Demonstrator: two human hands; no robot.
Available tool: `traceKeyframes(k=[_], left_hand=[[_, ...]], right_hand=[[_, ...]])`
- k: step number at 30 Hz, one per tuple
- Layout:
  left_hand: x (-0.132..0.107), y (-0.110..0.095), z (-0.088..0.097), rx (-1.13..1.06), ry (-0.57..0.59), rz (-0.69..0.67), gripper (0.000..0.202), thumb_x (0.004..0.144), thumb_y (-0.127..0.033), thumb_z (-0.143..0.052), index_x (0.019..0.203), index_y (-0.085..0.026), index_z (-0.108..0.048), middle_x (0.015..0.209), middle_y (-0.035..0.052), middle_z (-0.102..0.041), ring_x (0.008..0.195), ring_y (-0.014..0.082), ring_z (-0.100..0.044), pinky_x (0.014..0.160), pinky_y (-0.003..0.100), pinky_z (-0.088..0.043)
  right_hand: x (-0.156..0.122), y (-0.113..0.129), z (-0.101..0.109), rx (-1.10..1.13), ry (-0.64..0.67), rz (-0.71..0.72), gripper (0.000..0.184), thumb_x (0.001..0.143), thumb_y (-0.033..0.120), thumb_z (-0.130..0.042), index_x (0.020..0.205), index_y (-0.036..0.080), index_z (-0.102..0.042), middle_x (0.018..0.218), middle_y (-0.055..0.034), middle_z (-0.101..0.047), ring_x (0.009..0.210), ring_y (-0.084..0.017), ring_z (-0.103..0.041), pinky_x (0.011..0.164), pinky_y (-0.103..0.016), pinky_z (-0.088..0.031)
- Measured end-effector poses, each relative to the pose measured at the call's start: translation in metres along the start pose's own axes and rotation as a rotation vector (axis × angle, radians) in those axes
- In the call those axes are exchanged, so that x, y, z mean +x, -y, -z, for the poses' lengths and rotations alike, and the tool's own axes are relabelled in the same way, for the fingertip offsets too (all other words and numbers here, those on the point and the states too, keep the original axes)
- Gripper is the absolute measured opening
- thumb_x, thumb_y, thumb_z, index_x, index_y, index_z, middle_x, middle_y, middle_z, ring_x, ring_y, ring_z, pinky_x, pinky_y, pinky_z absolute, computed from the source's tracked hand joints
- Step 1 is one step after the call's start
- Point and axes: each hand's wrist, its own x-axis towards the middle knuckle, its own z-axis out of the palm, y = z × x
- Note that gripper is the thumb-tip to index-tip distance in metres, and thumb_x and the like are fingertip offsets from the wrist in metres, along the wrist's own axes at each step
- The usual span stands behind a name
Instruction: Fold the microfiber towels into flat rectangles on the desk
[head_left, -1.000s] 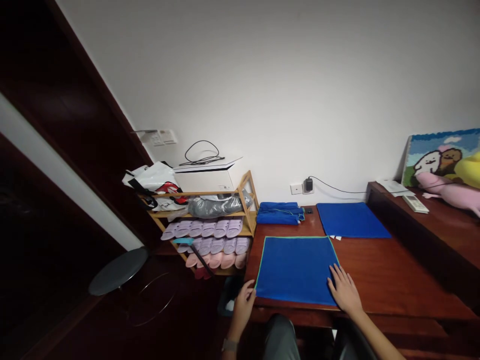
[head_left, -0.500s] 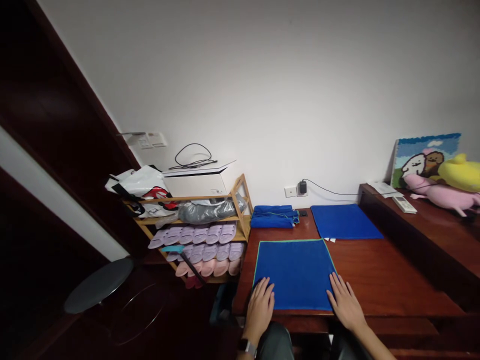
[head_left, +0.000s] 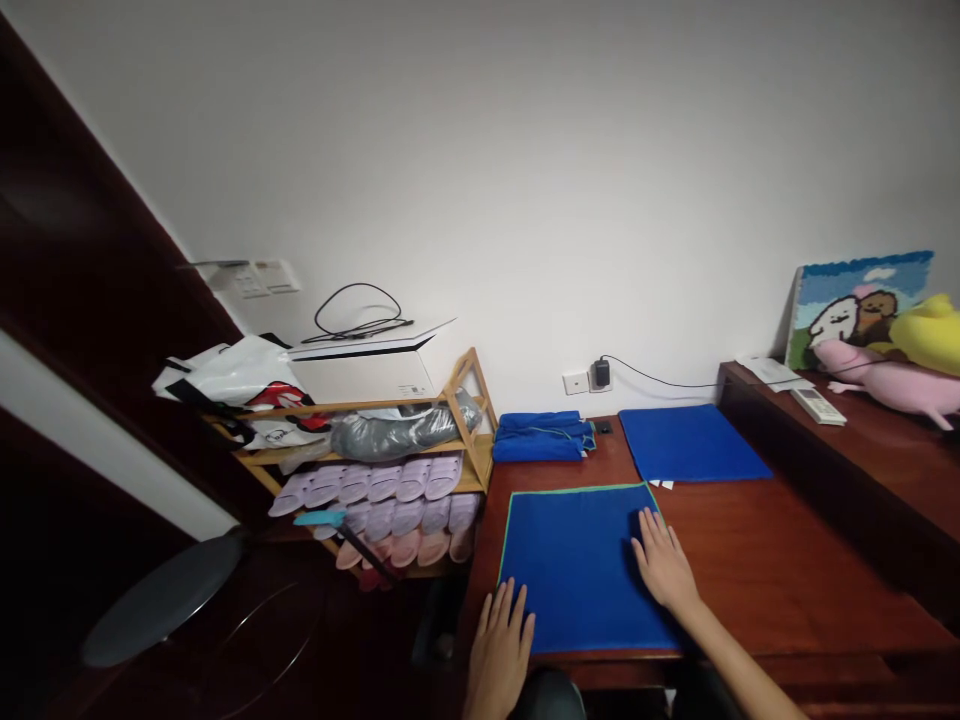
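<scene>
A blue cloth with green edging (head_left: 581,565) lies flat near the front edge of the wooden table. At its lower left corner rests my left hand (head_left: 501,645), fingers spread, partly on the cloth. My right hand (head_left: 666,565) is over the cloth's right edge with its fingers stretched out; whether it touches or hovers just above, I cannot tell. Neither hand grips anything. Behind, a second blue cloth (head_left: 690,443) is laid flat at the back right, with small white tags at its front corner. A folded stack of blue cloths (head_left: 540,437) sits at the back left.
Left of the table stands a wooden rack (head_left: 472,400) with lilac and pink slippers (head_left: 405,515) and a white box (head_left: 367,372) on top. A raised dark ledge (head_left: 825,440) on the right holds a remote (head_left: 819,406) and a pink plush toy (head_left: 885,375). A round stool (head_left: 165,600) is far left.
My right hand has moved up along the cloth's right edge, away from me. My left hand stays at the lower left corner. The view has turned slightly.
</scene>
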Motion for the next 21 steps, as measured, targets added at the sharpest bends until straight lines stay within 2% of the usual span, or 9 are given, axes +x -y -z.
traceKeyframes(k=[2, 5, 9, 11, 12, 13, 15, 19, 21], left_hand=[[0.031, -0.017, 0.005, -0.031, -0.044, -0.023, 0.049, 0.110, -0.035, -0.038, 0.157, -0.028, -0.050, 0.164, 0.0058, -0.049, 0.151, 0.0259, -0.047, 0.123, 0.052, -0.044], [0.094, -0.063, 0.001, -0.119, -0.058, -0.129, 0.049, 0.111, -0.033, -0.034, 0.157, -0.026, -0.049, 0.164, 0.0061, -0.049, 0.151, 0.0246, -0.046, 0.123, 0.050, -0.044], [0.171, -0.132, -0.038, -0.218, 0.026, -0.200, 0.051, 0.111, -0.041, -0.033, 0.159, -0.026, -0.047, 0.165, 0.0050, -0.046, 0.154, 0.0231, -0.040, 0.127, 0.048, -0.038], [0.193, -0.149, -0.061, -0.242, 0.072, -0.171, 0.053, 0.111, -0.045, -0.032, 0.158, -0.027, -0.048, 0.166, 0.0051, -0.046, 0.155, 0.0236, -0.039, 0.128, 0.049, -0.036], [0.199, -0.148, -0.070, -0.244, 0.089, -0.144, 0.054, 0.111, -0.047, -0.032, 0.158, -0.028, -0.048, 0.166, 0.0054, -0.045, 0.155, 0.0243, -0.039, 0.128, 0.050, -0.035], [0.203, -0.141, -0.077, -0.236, 0.102, -0.110, 0.055, 0.110, -0.049, -0.033, 0.159, -0.028, -0.047, 0.167, 0.0059, -0.043, 0.156, 0.0253, -0.038, 0.128, 0.051, -0.034], [0.203, -0.109, -0.084, -0.193, 0.117, -0.031, 0.059, 0.109, -0.051, -0.034, 0.161, -0.026, -0.043, 0.169, 0.0078, -0.040, 0.157, 0.0283, -0.035, 0.129, 0.054, -0.031], [0.191, -0.015, -0.080, -0.054, 0.091, 0.128, 0.061, 0.108, -0.049, -0.034, 0.163, -0.023, -0.041, 0.169, 0.0113, -0.040, 0.157, 0.0324, -0.034, 0.127, 0.058, -0.030], [0.186, 0.021, -0.076, -0.007, 0.080, 0.153, 0.061, 0.108, -0.047, -0.033, 0.163, -0.021, -0.040, 0.168, 0.0119, -0.041, 0.157, 0.0318, -0.035, 0.127, 0.056, -0.031]], right_hand=[[0.031, 0.013, 0.004, -0.023, 0.020, -0.016, 0.074, 0.105, 0.046, -0.018, 0.165, 0.005, -0.027, 0.174, -0.0117, -0.023, 0.162, -0.026, -0.018, 0.132, -0.045, -0.015], [0.064, 0.019, -0.003, -0.059, 0.054, -0.030, 0.074, 0.104, 0.044, -0.022, 0.165, 0.003, -0.028, 0.173, -0.0137, -0.024, 0.162, -0.027, -0.020, 0.132, -0.046, -0.013], [0.079, 0.008, -0.029, -0.062, 0.056, -0.001, 0.074, 0.103, 0.044, -0.024, 0.164, 0.004, -0.030, 0.172, -0.0130, -0.025, 0.162, -0.028, -0.020, 0.132, -0.049, -0.012], [0.080, 0.001, -0.039, -0.043, 0.038, 0.033, 0.074, 0.103, 0.045, -0.023, 0.164, 0.005, -0.031, 0.172, -0.0121, -0.026, 0.162, -0.028, -0.020, 0.132, -0.050, -0.012], [0.081, -0.001, -0.042, -0.032, 0.030, 0.042, 0.074, 0.103, 0.045, -0.023, 0.164, 0.006, -0.032, 0.172, -0.0119, -0.026, 0.162, -0.028, -0.020, 0.132, -0.050, -0.013], [0.081, -0.003, -0.043, -0.024, 0.023, 0.042, 0.074, 0.103, 0.046, -0.022, 0.164, 0.006, -0.032, 0.172, -0.0120, -0.027, 0.162, -0.028, -0.021, 0.132, -0.051, -0.013], [0.081, -0.003, -0.043, -0.019, 0.024, 0.026, 0.075, 0.104, 0.048, -0.020, 0.165, 0.006, -0.030, 0.172, -0.0124, -0.027, 0.162, -0.028, -0.020, 0.132, -0.051, -0.011], [0.081, 0.001, -0.037, -0.041, 0.061, -0.006, 0.076, 0.104, 0.050, -0.017, 0.166, 0.006, -0.026, 0.173, -0.0114, -0.024, 0.163, -0.027, -0.016, 0.133, -0.050, -0.007], [0.081, 0.003, -0.036, -0.044, 0.073, -0.015, 0.076, 0.104, 0.051, -0.016, 0.167, 0.007, -0.025, 0.174, -0.0103, -0.024, 0.163, -0.026, -0.015, 0.133, -0.049, -0.005]])
